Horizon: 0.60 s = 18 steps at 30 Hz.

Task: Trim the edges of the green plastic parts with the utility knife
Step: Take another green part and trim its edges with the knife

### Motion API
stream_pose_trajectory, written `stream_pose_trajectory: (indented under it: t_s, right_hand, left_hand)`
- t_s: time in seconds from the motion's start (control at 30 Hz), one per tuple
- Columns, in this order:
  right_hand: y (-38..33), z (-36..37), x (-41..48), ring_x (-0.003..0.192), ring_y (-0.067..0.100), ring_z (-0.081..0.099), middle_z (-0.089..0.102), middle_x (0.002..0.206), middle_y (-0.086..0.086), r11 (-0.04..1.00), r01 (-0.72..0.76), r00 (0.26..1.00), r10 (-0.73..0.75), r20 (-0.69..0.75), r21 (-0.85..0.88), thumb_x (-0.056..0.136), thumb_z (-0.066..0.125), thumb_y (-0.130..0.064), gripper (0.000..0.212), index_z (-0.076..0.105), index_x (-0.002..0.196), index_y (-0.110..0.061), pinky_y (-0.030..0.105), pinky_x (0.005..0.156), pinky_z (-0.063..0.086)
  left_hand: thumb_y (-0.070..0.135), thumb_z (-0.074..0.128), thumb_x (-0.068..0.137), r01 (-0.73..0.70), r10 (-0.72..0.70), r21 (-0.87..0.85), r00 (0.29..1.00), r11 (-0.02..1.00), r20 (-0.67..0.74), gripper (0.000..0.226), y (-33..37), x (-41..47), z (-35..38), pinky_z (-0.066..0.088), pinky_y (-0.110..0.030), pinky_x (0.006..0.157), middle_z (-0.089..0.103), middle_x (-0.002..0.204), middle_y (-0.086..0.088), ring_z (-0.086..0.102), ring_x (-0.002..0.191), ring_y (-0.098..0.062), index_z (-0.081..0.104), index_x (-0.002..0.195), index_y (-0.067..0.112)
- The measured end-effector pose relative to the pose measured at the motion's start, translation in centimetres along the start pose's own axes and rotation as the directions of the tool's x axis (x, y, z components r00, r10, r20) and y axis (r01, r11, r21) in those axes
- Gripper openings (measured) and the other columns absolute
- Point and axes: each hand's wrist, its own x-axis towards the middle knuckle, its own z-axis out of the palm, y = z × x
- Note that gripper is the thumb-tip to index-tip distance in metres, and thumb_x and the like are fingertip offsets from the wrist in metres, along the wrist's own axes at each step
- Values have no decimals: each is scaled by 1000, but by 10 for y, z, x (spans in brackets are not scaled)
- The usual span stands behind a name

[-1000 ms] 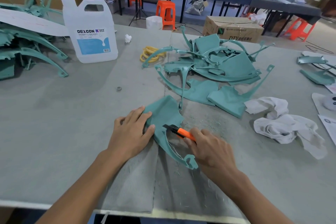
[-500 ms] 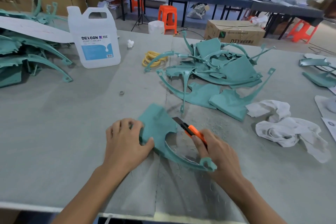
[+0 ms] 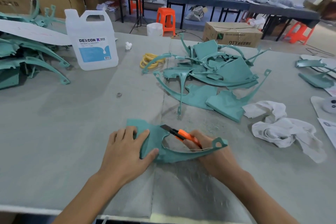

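Both forearms reach in from the near edge of the table (image 3: 54, 132). The left hand (image 3: 127, 149) lies palm down with fingers spread fairly straight, pressing on the flat panel of one green part (image 3: 154, 133); its thumb rests on the panel's near edge. The right hand (image 3: 214, 156) is curled round the orange handle of the knife (image 3: 181, 133), with the dark blade out and pointing far-left, its tip at the panel by the inner edge of the cut-out. The part lies between the hands. Its curved arm sweeps right across the right hand's knuckles and ends in a loop just right of the knife.

There is one knife and one part under the hands. More green parts lie in three groups: a pile (image 3: 214, 71) beyond the hands, a heap (image 3: 27, 60) at far left and a few pieces (image 3: 316, 72) at far right. How many parts each group holds cannot be told. One white jug (image 3: 92, 40) stands far left of the pile, yellow rings (image 3: 149, 60) lie beside the pile, and rags (image 3: 283, 129) lie to the right.
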Motion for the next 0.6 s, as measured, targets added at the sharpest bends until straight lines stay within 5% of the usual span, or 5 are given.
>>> stream_pose_trajectory:
  t_s: [0.07, 0.13, 0.2, 0.6]
  right_hand:
    - [0, -2, 1, 75, 7, 58, 54, 78, -17, 999, 29, 1000, -29, -7, -18, 102, 44, -57, 30, 59, 107, -31, 30, 68, 45]
    - [-2, -3, 1, 81, 10, 59, 57, 89, -13, 991, 83, 996, -81, 27, -105, 102, 43, -58, 33, 60, 110, -32, 33, 72, 48]
    - [-2, -1, 0, 83, 11, 59, 58, 93, -10, 982, 106, 994, -100, 45, -158, 102, 40, -60, 36, 61, 111, -33, 33, 73, 48]
    - [6, 6, -1, 84, 10, 60, 63, 97, -11, 971, 137, 990, -128, 55, -197, 101, 35, -65, 41, 60, 115, -35, 30, 70, 46]
  left_hand:
    - [80, 22, 89, 26, -24, -55, 999, 998, 38, 78, 0, -2, 4, 28, -39, 108, 47, 137, -2, 41, 127, -25, 53, 141, 31]
    - [84, 12, 86, 52, -44, -103, 996, 993, 84, 86, -1, -2, 8, 14, -40, 121, 24, 163, -3, 13, 151, -23, 40, 150, 34]
    - [88, 4, 82, 58, -44, -138, 994, 989, 103, 92, -1, -1, 11, 4, -39, 125, 5, 169, 3, -7, 155, -16, 29, 154, 37]
    - [87, 13, 81, 81, -61, -225, 994, 971, 95, 90, -2, -1, 12, 5, -35, 126, 4, 169, 5, -8, 154, -12, 32, 152, 36]
